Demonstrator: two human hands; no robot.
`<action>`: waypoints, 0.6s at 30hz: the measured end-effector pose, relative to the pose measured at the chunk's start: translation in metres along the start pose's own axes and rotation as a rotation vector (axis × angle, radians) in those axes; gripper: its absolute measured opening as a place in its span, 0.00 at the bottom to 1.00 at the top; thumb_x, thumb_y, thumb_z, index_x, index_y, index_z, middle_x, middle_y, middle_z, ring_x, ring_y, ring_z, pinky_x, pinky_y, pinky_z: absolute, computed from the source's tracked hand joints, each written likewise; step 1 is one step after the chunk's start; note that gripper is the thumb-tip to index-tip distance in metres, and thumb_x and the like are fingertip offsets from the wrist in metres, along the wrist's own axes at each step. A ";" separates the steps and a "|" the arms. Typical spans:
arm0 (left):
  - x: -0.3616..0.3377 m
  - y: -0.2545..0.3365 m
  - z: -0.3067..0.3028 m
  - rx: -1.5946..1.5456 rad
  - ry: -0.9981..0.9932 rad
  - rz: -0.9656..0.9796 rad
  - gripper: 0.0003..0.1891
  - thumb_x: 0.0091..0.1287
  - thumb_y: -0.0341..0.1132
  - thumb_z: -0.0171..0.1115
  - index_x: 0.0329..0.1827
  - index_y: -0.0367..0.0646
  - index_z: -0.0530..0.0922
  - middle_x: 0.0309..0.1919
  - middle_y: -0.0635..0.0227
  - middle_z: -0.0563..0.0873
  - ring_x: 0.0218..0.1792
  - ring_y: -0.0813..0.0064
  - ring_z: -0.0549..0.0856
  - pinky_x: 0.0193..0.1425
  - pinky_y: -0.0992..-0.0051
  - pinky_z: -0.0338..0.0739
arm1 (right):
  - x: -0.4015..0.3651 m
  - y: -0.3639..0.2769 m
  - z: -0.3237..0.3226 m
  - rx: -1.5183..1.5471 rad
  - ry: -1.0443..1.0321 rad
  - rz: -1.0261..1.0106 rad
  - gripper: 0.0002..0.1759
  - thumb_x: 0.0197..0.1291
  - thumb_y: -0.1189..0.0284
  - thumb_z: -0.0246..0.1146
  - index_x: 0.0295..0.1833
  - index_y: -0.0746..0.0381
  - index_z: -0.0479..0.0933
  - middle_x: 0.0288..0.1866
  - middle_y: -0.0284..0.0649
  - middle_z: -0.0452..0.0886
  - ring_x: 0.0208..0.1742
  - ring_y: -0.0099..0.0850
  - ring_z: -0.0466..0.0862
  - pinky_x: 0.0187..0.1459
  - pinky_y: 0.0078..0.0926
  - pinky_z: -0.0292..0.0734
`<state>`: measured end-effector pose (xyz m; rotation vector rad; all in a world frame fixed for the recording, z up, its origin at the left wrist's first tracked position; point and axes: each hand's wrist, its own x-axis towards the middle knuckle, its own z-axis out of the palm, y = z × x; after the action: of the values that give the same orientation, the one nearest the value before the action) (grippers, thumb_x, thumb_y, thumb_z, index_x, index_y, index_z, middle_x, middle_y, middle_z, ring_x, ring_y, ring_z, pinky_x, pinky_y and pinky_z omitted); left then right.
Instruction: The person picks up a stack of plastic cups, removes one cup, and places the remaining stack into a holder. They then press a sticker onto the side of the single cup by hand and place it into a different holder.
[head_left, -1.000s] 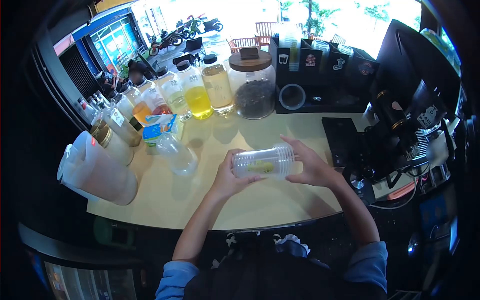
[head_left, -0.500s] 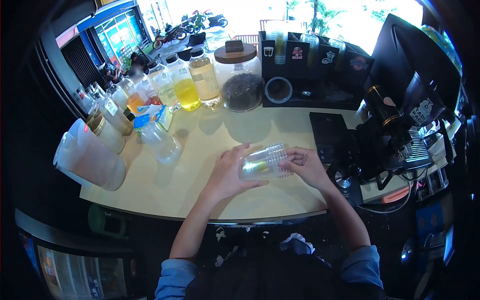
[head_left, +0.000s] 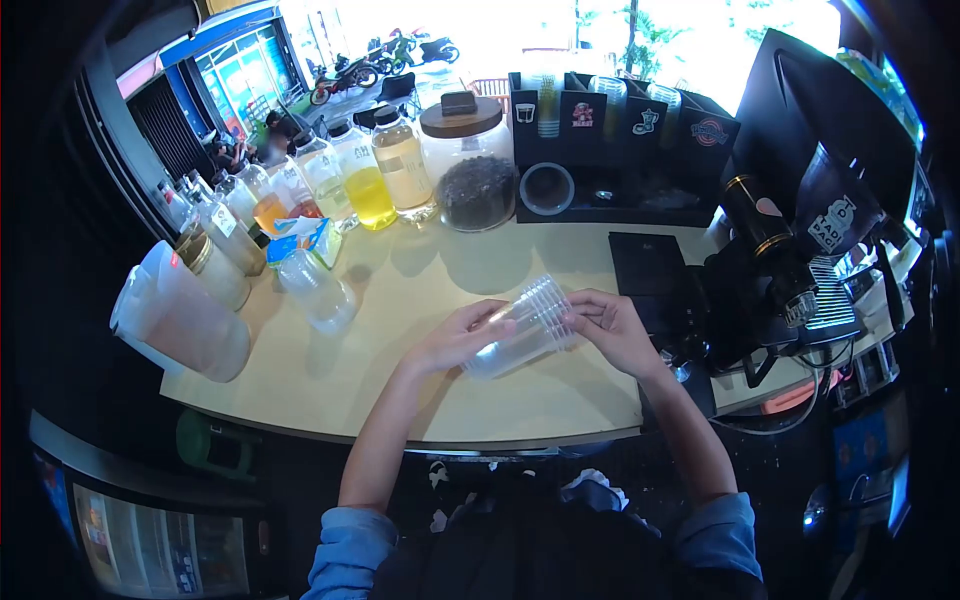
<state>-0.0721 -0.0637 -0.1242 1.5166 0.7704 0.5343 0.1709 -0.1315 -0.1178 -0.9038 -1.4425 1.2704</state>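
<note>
A stack of clear plastic cups (head_left: 520, 338) is tilted above the front middle of the table, rims up and to the right. My left hand (head_left: 458, 338) is closed around the body of the stack from the left, its thumb lying across the side. At the rims, my right hand (head_left: 604, 328) pinches the stack from the right, fingers bent. Several rims sit close together, one inside another. Left of my hands, a separate clear plastic container (head_left: 318, 292) leans on the table beside a blue and white packet (head_left: 300, 242).
A frosted pitcher (head_left: 185, 315) stands at the left edge. Bottles of yellow liquid (head_left: 370, 195) and a wooden-lidded jar (head_left: 476, 185) line the back. A black cup organizer (head_left: 640, 160) stands behind, with a black coffee machine (head_left: 800, 260) to the right.
The cup stack has tilted, its rims rising and its base dropping toward me. My left hand has shifted from the stack's base end to its side. The view has turned slightly.
</note>
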 end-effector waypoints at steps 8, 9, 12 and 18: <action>-0.005 0.022 0.009 0.713 0.225 0.327 0.40 0.50 0.48 0.76 0.65 0.41 0.72 0.60 0.57 0.79 0.57 0.63 0.81 0.61 0.66 0.74 | -0.003 0.009 0.001 0.018 -0.018 -0.083 0.13 0.63 0.79 0.62 0.52 0.69 0.72 0.45 0.38 0.81 0.49 0.24 0.81 0.54 0.22 0.76; -0.004 0.016 0.010 0.714 0.226 0.327 0.40 0.50 0.48 0.76 0.65 0.41 0.72 0.60 0.57 0.79 0.57 0.63 0.81 0.61 0.66 0.74 | -0.005 0.010 0.003 0.019 -0.018 -0.083 0.13 0.63 0.79 0.62 0.52 0.69 0.72 0.45 0.38 0.81 0.49 0.24 0.81 0.54 0.22 0.76; -0.004 0.005 0.012 0.837 0.224 0.487 0.37 0.50 0.48 0.74 0.64 0.48 0.72 0.58 0.61 0.79 0.55 0.59 0.81 0.60 0.63 0.75 | -0.008 0.009 0.006 -0.011 -0.052 0.022 0.13 0.63 0.79 0.62 0.52 0.68 0.71 0.47 0.39 0.80 0.51 0.25 0.81 0.56 0.24 0.75; -0.015 -0.009 0.005 0.790 0.326 0.458 0.38 0.45 0.46 0.78 0.61 0.46 0.74 0.54 0.62 0.81 0.53 0.61 0.82 0.58 0.64 0.78 | -0.016 0.020 0.000 -0.164 -0.077 -0.005 0.12 0.62 0.80 0.62 0.51 0.68 0.72 0.47 0.38 0.80 0.52 0.26 0.80 0.59 0.28 0.73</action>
<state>-0.0792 -0.0782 -0.1317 2.4072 0.9463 0.8962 0.1734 -0.1437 -0.1401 -0.9679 -1.6267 1.2075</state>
